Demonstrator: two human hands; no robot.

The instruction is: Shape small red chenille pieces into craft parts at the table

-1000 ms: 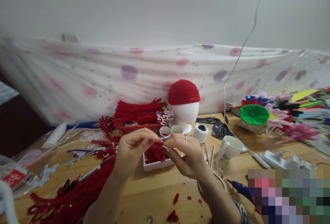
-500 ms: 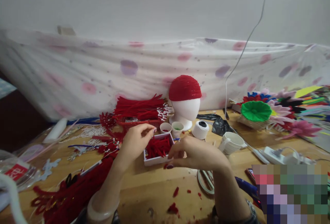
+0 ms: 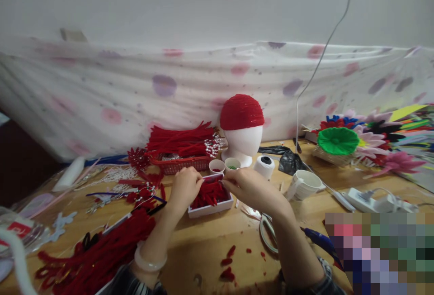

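Observation:
A small white box [image 3: 222, 206] full of short red fuzzy pieces [image 3: 208, 193] stands in front of me. Over its left edge is my left hand [image 3: 186, 187], thumb and fingers pinched together; whatever they hold is hidden. My right hand [image 3: 251, 190] reaches over the right side, its fingers bent down at the far right corner, and what is in them does not show. Scissors [image 3: 267, 234] lie partly under my right forearm. Several red scraps [image 3: 227, 274] are scattered on the wooden table [image 3: 190, 259] nearer to me.
Behind the box stand two small cups [image 3: 217, 167], a white thread spool [image 3: 264, 167] and a white foam head [image 3: 243, 142] with a red cap. A red basket [image 3: 183, 164] holds red fuzzy stems. Right are a mug [image 3: 303, 185], power strip [image 3: 366, 201] and fuzzy flowers [image 3: 338, 141].
My right hand has risen from the box's near right corner to its far right side. My left hand has shifted slightly right and down. One more red scrap shows on the table.

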